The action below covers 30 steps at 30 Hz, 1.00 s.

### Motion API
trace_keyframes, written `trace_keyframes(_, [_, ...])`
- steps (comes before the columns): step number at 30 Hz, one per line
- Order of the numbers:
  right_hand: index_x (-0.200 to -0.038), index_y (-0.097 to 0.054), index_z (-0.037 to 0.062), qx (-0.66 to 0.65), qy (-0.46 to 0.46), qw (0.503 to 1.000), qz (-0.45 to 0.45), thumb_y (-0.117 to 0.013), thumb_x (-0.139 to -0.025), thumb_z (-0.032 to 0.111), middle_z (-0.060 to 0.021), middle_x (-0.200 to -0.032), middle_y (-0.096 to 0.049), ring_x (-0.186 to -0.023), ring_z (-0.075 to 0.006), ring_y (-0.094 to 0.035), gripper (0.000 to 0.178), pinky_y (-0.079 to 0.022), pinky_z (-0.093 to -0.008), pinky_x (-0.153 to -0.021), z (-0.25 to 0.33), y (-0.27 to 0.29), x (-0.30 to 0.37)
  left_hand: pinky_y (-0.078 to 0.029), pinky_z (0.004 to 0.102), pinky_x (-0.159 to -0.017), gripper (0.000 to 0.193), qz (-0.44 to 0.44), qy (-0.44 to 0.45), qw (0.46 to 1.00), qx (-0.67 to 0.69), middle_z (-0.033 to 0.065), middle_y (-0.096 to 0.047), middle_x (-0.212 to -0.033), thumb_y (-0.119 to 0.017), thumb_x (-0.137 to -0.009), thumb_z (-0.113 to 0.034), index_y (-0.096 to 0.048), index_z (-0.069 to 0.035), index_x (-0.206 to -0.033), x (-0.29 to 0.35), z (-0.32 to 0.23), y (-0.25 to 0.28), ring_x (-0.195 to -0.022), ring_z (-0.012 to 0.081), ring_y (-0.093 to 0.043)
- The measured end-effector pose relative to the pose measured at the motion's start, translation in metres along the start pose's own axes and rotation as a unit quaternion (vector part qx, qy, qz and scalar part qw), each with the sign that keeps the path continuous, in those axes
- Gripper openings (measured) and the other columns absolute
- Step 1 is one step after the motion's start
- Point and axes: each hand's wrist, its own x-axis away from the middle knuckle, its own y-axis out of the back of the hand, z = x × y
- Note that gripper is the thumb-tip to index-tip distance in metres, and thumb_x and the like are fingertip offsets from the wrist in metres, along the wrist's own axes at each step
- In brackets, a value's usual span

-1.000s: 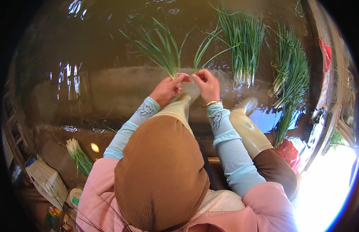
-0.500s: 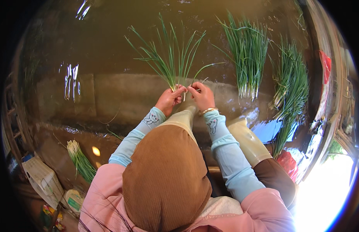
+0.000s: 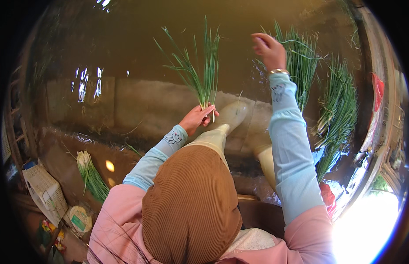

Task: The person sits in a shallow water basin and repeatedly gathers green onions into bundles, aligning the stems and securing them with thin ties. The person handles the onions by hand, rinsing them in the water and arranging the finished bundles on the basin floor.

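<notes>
My left hand (image 3: 199,118) is closed round the white lower ends of a small bunch of spring onions (image 3: 200,72), low over the muddy water. Their green leaves fan out upward, away from me. My right hand (image 3: 270,50) is stretched out to the far right, above the water and beside a larger spring onion bundle (image 3: 301,61). Its fingers are loosely bent and somewhat blurred, with nothing visible in them. My forearm covers the lower part of that bundle. Farther right lies another heap of spring onions (image 3: 338,105).
Brown water (image 3: 138,48) spreads in front, with a submerged pale slab (image 3: 143,101). A further spring onion bundle (image 3: 91,176) lies at the left near a white plastic crate (image 3: 46,191). My cream boot (image 3: 215,136) stands in the water. Red plastic (image 3: 377,94) hangs along the right edge.
My right hand has left the small bunch and swung up and right, and the loose leaf it pinched no longer shows in it. My left hand keeps its hold.
</notes>
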Motion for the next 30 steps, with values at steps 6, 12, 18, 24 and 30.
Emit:
trace_keyframes(6, [-0.099, -0.07, 0.0166, 0.217, 0.053, 0.968, 0.113, -0.054, -0.088, 0.019, -0.0073, -0.091, -0.067, -0.083, -0.0261, -0.066, 0.019, -0.052, -0.0373, -0.072, -0.012, -0.084, -0.01, -0.032, 0.0211, -0.049, 0.023, 0.019, -0.012, 1.0, -0.012, -0.0007, -0.055, -0.069, -0.046, -0.1, -0.034, -0.052, -0.011, -0.096, 0.008, 0.005, 0.01, -0.054, 0.0055, -0.038])
trace_keyframes(12, [-0.11, -0.065, 0.024, 0.334, 0.127, 0.925, 0.128, -0.055, -0.088, 0.018, -0.0069, -0.104, -0.06, -0.091, -0.0289, -0.063, 0.025, -0.052, -0.0398, -0.077, -0.02, -0.096, -0.001, -0.027, 0.0201, -0.05, 0.024, 0.012, 0.016, 1.0, -0.017, -0.003, -0.052, -0.068, -0.046, -0.1, -0.033, -0.054, -0.011, -0.098, 0.014, 0.01, 0.018, -0.053, 0.0045, -0.033])
trace_keyframes(18, [-0.108, -0.067, 0.0238, 0.364, 0.203, 0.889, 0.189, -0.055, -0.087, 0.016, -0.0068, -0.1, -0.059, -0.089, -0.0279, -0.064, 0.025, -0.053, -0.0397, -0.075, -0.015, -0.09, -0.005, -0.023, 0.0192, -0.05, 0.024, 0.012, 0.022, 0.999, -0.025, -0.0048, -0.048, -0.067, -0.046, -0.1, -0.035, -0.055, -0.013, -0.098, 0.016, 0.014, 0.019, -0.054, 0.0037, -0.028])
trace_keyframes(24, [-0.099, -0.07, 0.0213, 0.443, 0.213, 0.846, 0.206, -0.055, -0.085, 0.017, -0.004, -0.097, -0.062, -0.088, -0.028, -0.065, 0.021, -0.054, -0.0386, -0.071, -0.009, -0.09, -0.006, -0.022, 0.0206, -0.048, 0.031, 0.024, 0.006, 0.998, -0.051, -0.0071, -0.045, -0.064, -0.042, -0.101, -0.037, -0.055, -0.014, -0.085, 0.017, 0.023, 0.03, -0.053, 0.0039, -0.029])
trace_keyframes(30, [-0.116, -0.064, 0.0177, 0.194, 0.062, 0.974, -0.105, -0.06, -0.085, 0.028, -0.007, -0.117, -0.063, -0.088, -0.0286, -0.066, 0.033, -0.053, -0.0373, -0.076, -0.041, -0.019, -0.045, -0.029, 0.0194, -0.054, 0.034, -0.009, -0.001, 0.999, -0.039, -0.0058, -0.047, -0.066, -0.041, -0.101, -0.039, -0.055, -0.014, -0.083, 0.025, 0.027, 0.032, -0.058, 0.0046, -0.038])
